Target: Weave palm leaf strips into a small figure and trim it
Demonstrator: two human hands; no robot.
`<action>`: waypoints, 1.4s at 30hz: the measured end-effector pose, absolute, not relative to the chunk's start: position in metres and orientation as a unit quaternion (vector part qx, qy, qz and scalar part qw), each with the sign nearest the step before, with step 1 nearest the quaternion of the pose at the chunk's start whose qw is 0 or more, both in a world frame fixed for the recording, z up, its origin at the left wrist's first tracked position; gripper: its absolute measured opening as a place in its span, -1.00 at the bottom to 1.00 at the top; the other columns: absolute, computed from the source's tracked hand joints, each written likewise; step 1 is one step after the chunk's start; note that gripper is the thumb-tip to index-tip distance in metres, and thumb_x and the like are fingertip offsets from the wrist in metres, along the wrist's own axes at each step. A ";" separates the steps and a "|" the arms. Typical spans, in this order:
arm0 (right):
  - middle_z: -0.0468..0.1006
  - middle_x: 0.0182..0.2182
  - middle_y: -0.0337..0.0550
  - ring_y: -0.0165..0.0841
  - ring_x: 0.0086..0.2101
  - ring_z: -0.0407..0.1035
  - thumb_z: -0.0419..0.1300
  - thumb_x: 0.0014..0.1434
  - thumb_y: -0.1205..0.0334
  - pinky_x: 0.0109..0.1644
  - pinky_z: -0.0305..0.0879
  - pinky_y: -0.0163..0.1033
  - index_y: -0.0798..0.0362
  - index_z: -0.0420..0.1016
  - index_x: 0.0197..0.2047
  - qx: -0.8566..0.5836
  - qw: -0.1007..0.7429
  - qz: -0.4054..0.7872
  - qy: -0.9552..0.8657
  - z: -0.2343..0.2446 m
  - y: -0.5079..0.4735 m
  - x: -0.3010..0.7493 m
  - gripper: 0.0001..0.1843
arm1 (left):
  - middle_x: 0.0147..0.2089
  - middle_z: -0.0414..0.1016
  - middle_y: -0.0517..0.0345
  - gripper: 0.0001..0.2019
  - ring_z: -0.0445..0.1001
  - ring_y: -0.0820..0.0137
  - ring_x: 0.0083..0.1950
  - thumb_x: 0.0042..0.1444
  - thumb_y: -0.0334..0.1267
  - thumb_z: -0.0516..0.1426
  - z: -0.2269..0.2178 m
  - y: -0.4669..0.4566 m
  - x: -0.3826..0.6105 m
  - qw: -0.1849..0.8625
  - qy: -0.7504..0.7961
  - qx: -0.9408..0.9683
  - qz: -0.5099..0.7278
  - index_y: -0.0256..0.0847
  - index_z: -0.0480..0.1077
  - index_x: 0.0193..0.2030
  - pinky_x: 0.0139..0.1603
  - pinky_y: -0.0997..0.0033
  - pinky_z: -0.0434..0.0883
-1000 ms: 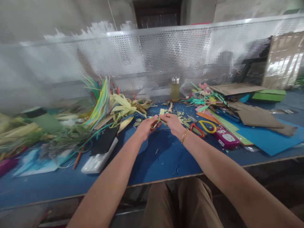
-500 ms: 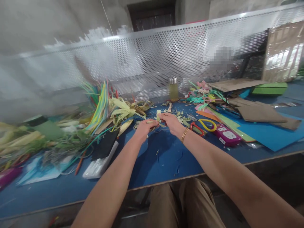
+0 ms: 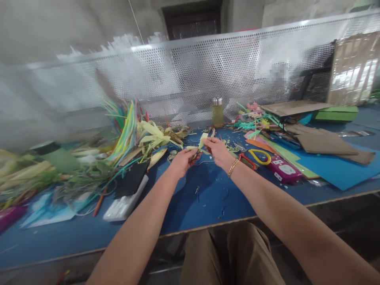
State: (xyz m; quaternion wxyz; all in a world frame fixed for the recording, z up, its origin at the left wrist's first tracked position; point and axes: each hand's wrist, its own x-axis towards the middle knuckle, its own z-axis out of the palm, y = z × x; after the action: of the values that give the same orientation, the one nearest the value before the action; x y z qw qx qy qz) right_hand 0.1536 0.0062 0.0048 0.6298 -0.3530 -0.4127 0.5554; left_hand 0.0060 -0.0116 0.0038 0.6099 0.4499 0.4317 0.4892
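Note:
Over the middle of the blue table [image 3: 208,198], my left hand [image 3: 184,160] is closed in a pinch on pale green corn husk pieces. My right hand [image 3: 218,151], with a gold bracelet at the wrist, pinches a corn husk strip [image 3: 203,140] that stands up from its fingertips. Both sets of fingertips are close together, and the husk runs between them. Exactly where the pieces meet is too small to make out. Beyond my left hand lies a heap of corn husks [image 3: 152,136]. Scissors with red and yellow handles [image 3: 259,156] rest right of my right hand.
A bottle of yellowish liquid [image 3: 217,113] stands before the perforated metal panel [image 3: 202,75]. Colourful pipe cleaners [image 3: 126,128], a black phone-like slab [image 3: 130,180] and a white box [image 3: 124,206] are left. A purple box [image 3: 283,169], blue paper [image 3: 341,170] and cardboard [image 3: 325,140] lie right.
My right hand has moved slightly right and up, and the husk strip in it now tilts to the right. My left hand has shifted a little right, still pinching husk.

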 end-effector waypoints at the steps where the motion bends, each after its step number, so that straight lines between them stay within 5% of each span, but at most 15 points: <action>1: 0.41 -0.57 -0.33 -0.51 -0.53 0.23 0.40 -0.20 0.03 -0.46 0.10 -0.34 0.05 0.44 -0.44 -0.356 0.627 0.562 -0.406 0.005 0.006 0.154 -0.67 | -0.33 0.57 0.08 -0.68 0.48 0.46 -0.35 -0.21 -0.17 0.39 0.003 -0.011 0.006 0.610 0.429 0.447 0.495 -0.24 0.49 -0.31 -0.39 0.53 0.32; 9: 0.59 -0.32 -0.12 -0.32 -0.29 0.41 0.21 0.04 -0.11 -0.41 0.18 -0.30 0.03 0.49 -0.36 -0.408 0.571 0.578 -0.417 0.008 0.000 0.151 -0.65 | -0.29 0.58 0.08 -0.63 0.49 0.42 -0.28 -0.25 -0.11 0.39 0.000 -0.005 0.003 0.554 0.452 0.449 0.536 -0.24 0.51 -0.29 -0.37 0.51 0.29; 13: 0.57 -0.34 -0.18 -0.35 -0.31 0.40 0.21 -0.03 0.20 -0.36 0.19 -0.29 0.02 0.39 -0.33 -0.434 0.584 0.527 -0.439 0.006 0.000 0.150 -0.85 | -0.32 0.57 0.09 -0.64 0.48 0.40 -0.29 -0.26 -0.08 0.38 -0.001 -0.004 0.003 0.529 0.458 0.456 0.550 -0.24 0.51 -0.34 -0.36 0.49 0.27; 18: 0.51 -0.35 -0.25 -0.40 -0.32 0.38 0.15 -0.17 0.44 -0.22 0.27 -0.26 0.02 0.32 -0.25 -0.400 0.607 0.445 -0.523 -0.001 0.005 0.149 -0.66 | -0.32 0.55 0.13 -0.65 0.47 0.42 -0.29 -0.26 -0.08 0.37 0.000 -0.004 0.004 0.523 0.461 0.449 0.559 -0.23 0.51 -0.35 -0.34 0.50 0.29; 28: 0.47 -0.44 -0.25 -0.39 -0.41 0.35 0.20 0.02 0.27 -0.28 0.24 -0.28 0.00 0.38 -0.36 -0.387 0.565 0.265 -0.679 -0.005 -0.001 0.148 -0.93 | -0.33 0.53 0.16 -0.68 0.44 0.45 -0.33 -0.29 -0.21 0.37 0.003 -0.006 0.005 0.534 0.446 0.428 0.578 -0.22 0.51 -0.33 -0.35 0.51 0.29; 33: 0.49 -0.47 -0.24 -0.39 -0.43 0.31 0.18 0.05 0.29 -0.32 0.19 -0.29 0.01 0.45 -0.40 -0.406 0.564 0.235 -0.680 0.001 -0.005 0.151 -0.97 | -0.38 0.51 0.22 -0.53 0.33 0.54 -0.47 -0.37 -0.32 0.38 0.003 -0.006 0.008 0.525 0.390 0.487 0.579 -0.21 0.50 -0.19 -0.41 0.51 0.24; 37: 0.51 -0.46 -0.23 -0.39 -0.44 0.33 0.21 0.02 0.29 -0.33 0.19 -0.29 0.01 0.47 -0.39 -0.409 0.564 0.234 -0.678 0.000 -0.004 0.150 -0.98 | -0.37 0.52 0.20 -0.54 0.34 0.50 -0.44 -0.22 -0.27 0.33 0.000 -0.003 0.004 0.466 0.385 0.536 0.590 -0.20 0.48 -0.08 -0.38 0.49 0.25; 42: 0.53 -0.44 -0.20 -0.38 -0.43 0.35 0.21 0.04 0.25 -0.32 0.18 -0.28 0.02 0.50 -0.39 -0.443 0.537 0.194 -0.691 0.000 -0.005 0.150 -0.94 | -0.36 0.53 0.15 -0.75 0.38 0.44 -0.38 -0.06 -0.23 0.24 0.000 0.000 -0.005 0.357 0.402 0.629 0.561 -0.20 0.54 -0.20 -0.33 0.48 0.27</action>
State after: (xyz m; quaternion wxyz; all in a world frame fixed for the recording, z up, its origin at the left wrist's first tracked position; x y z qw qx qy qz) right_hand 0.1503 -0.0050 -0.0001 0.5374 -0.4429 -0.6909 0.1944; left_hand -0.0047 0.0003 0.0000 0.3572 0.6290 0.4021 0.5614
